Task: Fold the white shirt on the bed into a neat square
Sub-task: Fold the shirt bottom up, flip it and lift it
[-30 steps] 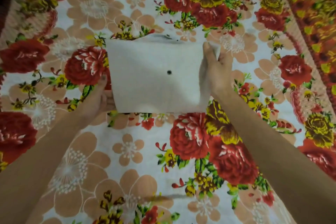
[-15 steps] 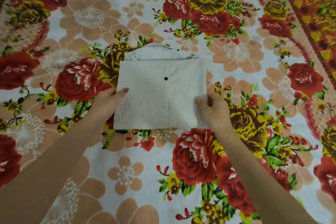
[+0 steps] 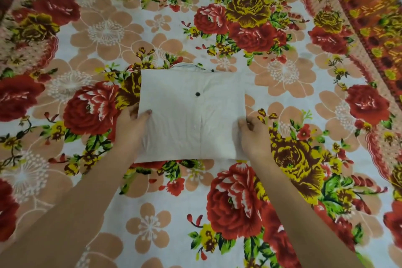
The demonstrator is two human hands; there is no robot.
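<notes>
White shirt (image 3: 191, 115), one square, gripped by left hand (image 3: 130, 129), right hand (image 3: 255, 137).

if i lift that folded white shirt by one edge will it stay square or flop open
Probably floppy: the white shirt is thin, creased cloth, and the left hand and right hand grip opposite edges, so a one-edge lift would likely let layers sag open. Lying flat on the floral bedsheet, it shouldn't roll; a push may bunch it.

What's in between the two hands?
The folded white shirt, with its dark button, lies between the left hand and right hand, seen in the head view.
</notes>
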